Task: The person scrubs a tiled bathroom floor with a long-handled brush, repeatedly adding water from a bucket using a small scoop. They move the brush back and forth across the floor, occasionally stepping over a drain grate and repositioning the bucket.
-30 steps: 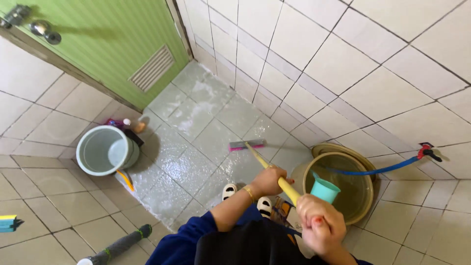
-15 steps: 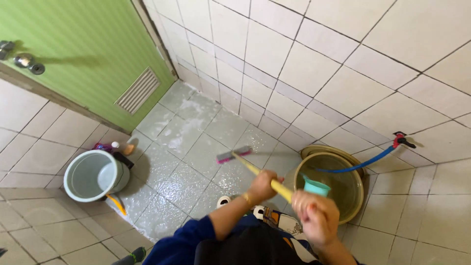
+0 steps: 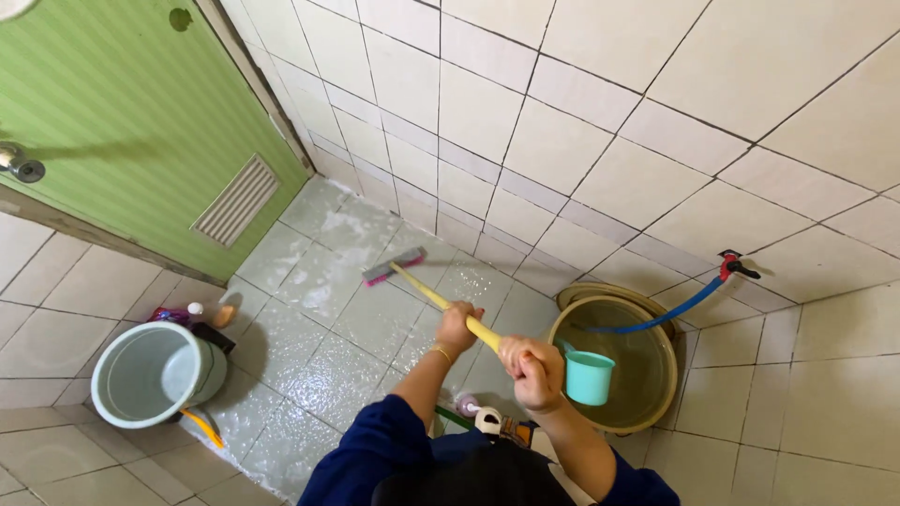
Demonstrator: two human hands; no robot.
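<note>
Both my hands grip a long yellow brush handle. My left hand holds it lower down, my right hand near its top end. The pink-bristled brush head rests on the wet, soapy tiled floor close to the base of the white tiled wall. A small teal dipper hangs just right of my right hand, over the rim of a large tan water tub.
A blue hose runs from a red wall tap into the tub. A light blue bucket stands at the left with small bottles behind it. A green door with a vent closes the far left.
The brush head has slid farther out across the floor toward the wall and door. My view has tilted up, so the bucket sits lower left.
</note>
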